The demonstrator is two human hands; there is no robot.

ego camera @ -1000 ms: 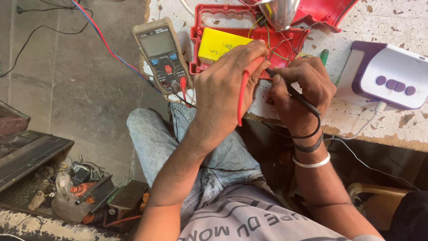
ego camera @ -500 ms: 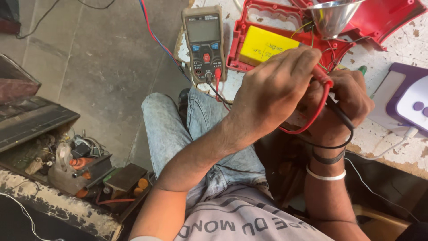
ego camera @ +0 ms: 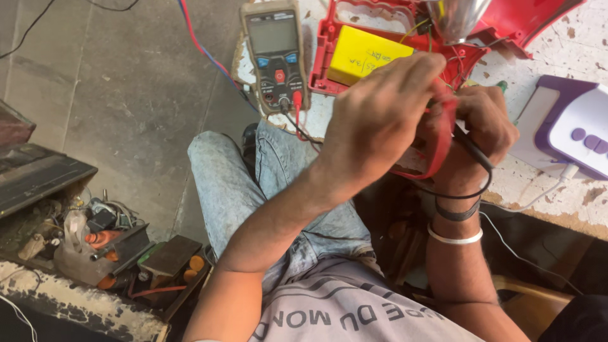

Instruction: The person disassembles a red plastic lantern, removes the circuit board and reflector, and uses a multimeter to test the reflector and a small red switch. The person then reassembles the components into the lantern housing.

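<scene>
My left hand (ego camera: 380, 117) is closed around a red test probe (ego camera: 442, 142) whose red lead curves below it. Close beside it, my right hand (ego camera: 484, 130) grips a black test probe (ego camera: 472, 149) with a black lead looping under the wrist. Both hands hover at the near edge of an opened red plastic casing (ego camera: 329, 54) that holds a yellow battery block (ego camera: 361, 54). A grey and black digital multimeter (ego camera: 277, 54) lies left of the casing with the leads plugged into its base. The probe tips are hidden behind my hands.
A purple and white device (ego camera: 579, 126) with a white cable sits at the right on the chipped white worktop (ego camera: 570, 196). A shiny metal reflector (ego camera: 456, 19) rests in the casing. A box of tools and scrap parts (ego camera: 101, 247) stands on the concrete floor at left.
The view has shifted so the bench sits further right. My left hand has moved up over the casing's edge beside my right hand, both still holding the probes.
</scene>
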